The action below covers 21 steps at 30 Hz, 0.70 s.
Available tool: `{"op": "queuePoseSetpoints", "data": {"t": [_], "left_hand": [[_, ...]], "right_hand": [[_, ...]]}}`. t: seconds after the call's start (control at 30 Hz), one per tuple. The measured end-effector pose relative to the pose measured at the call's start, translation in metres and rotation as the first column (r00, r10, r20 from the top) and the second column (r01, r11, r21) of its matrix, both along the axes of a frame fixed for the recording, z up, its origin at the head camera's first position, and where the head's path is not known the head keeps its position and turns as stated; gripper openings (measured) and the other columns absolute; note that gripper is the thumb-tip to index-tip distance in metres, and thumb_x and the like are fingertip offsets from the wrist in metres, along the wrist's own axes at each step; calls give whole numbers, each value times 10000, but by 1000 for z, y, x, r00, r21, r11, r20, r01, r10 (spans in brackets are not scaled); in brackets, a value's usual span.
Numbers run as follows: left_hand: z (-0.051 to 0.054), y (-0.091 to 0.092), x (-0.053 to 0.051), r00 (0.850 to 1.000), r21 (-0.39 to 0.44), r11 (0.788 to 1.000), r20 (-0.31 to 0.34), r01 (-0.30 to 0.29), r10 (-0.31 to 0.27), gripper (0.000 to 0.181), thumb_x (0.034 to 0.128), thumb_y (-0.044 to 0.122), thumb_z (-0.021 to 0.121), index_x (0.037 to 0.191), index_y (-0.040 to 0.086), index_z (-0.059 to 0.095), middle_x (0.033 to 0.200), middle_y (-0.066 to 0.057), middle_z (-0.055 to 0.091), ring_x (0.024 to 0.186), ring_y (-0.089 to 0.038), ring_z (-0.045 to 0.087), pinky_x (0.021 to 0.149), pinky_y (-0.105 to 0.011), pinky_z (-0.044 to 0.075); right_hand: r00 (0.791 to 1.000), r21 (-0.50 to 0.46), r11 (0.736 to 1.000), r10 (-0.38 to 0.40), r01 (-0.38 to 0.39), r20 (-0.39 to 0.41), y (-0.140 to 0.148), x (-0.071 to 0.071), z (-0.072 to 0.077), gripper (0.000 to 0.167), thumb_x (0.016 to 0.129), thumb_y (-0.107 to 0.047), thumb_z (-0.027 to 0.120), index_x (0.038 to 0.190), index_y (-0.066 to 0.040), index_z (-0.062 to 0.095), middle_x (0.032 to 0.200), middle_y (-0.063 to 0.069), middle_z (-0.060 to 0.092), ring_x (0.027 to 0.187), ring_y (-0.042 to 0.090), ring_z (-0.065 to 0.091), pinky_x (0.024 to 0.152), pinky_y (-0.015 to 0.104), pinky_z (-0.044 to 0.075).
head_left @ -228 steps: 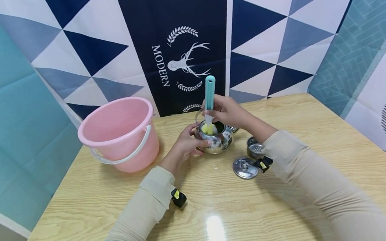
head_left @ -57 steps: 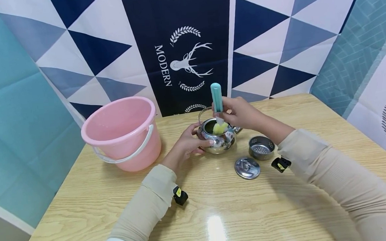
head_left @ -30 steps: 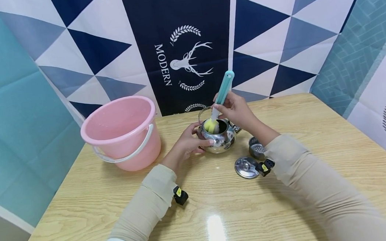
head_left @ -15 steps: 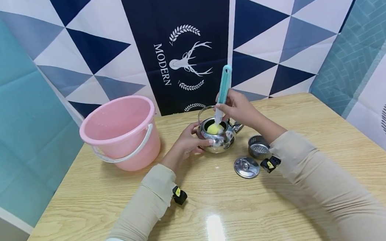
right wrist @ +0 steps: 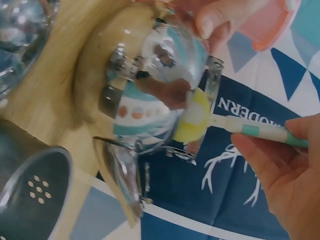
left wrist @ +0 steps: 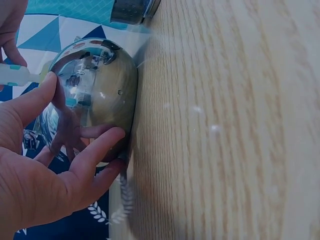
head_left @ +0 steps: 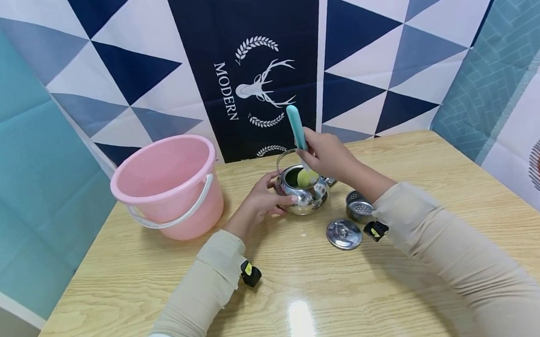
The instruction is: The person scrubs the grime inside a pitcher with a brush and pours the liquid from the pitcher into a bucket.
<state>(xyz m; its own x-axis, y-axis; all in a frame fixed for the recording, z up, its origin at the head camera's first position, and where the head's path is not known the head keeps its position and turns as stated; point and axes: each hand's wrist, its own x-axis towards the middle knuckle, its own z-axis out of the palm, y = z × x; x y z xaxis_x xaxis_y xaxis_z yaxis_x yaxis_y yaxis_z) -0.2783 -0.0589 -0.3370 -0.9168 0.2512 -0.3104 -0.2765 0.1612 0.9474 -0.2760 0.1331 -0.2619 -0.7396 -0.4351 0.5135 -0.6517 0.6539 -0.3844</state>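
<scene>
A shiny steel teapot (head_left: 305, 201) stands on the table with its mouth uncovered and its hoop handle upright. My left hand (head_left: 263, 197) holds it from the left, thumb and fingers spread round the belly in the left wrist view. My right hand (head_left: 328, 152) grips the turquoise-and-white handle (head_left: 297, 128) of a sponge brush above the pot. The brush's yellow and white sponge head (right wrist: 192, 122) sits in the right part of the mouth, its lower part hidden inside. The teapot's spout (right wrist: 120, 175) points away to the right.
On the wooden table (head_left: 277, 291), right of the teapot, lie a steel lid (head_left: 343, 234) and a perforated strainer cup (head_left: 358, 205), partly covered by my right forearm. A pink bucket (head_left: 193, 209) with a white handle stands at the left. A patterned cloth (head_left: 365, 54) hangs behind.
The brush handle has swung from leaning right to leaning left, and its sponge has shifted toward the right side of the teapot's mouth. My left hand and the teapot stay in place.
</scene>
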Motion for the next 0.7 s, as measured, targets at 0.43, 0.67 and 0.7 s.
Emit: {"op": "queuePoseSetpoints", "data": {"t": [0.43, 0.67, 0.7], "left_hand": [[-2, 0, -2, 1000, 0, 1000, -14, 9, -9, 855, 758, -1, 825, 1449, 310, 429, 1490, -97, 330, 964, -272, 608, 804, -465, 577], [-3, 0, -3, 1000, 1, 1000, -16, 14, -14, 859, 756, -8, 824, 1448, 314, 429, 1488, -106, 329, 961, -271, 609, 822, -475, 570], [-3, 0, -3, 1000, 1, 1000, -16, 15, -15, 858, 756, -6, 825, 1448, 314, 429, 1488, -105, 329, 964, -270, 608, 821, -474, 571]], "right_hand": [[997, -333, 943, 20, 5, 72, -2, -12, -19, 247, 989, -81, 571, 1185, 58, 510, 1004, 217, 661, 845, 315, 655, 658, 388, 587], [960, -482, 872, 53, 89, 274, -1, -17, -21, 250, 1023, -119, 509, 1202, 49, 464, 1099, 242, 632, 995, 359, 646, 687, 339, 603], [955, -486, 868, 56, 98, 292, -2, -17, -21, 252, 1026, -123, 501, 1205, 49, 459, 1100, 243, 631, 996, 362, 645, 689, 345, 603]]}}
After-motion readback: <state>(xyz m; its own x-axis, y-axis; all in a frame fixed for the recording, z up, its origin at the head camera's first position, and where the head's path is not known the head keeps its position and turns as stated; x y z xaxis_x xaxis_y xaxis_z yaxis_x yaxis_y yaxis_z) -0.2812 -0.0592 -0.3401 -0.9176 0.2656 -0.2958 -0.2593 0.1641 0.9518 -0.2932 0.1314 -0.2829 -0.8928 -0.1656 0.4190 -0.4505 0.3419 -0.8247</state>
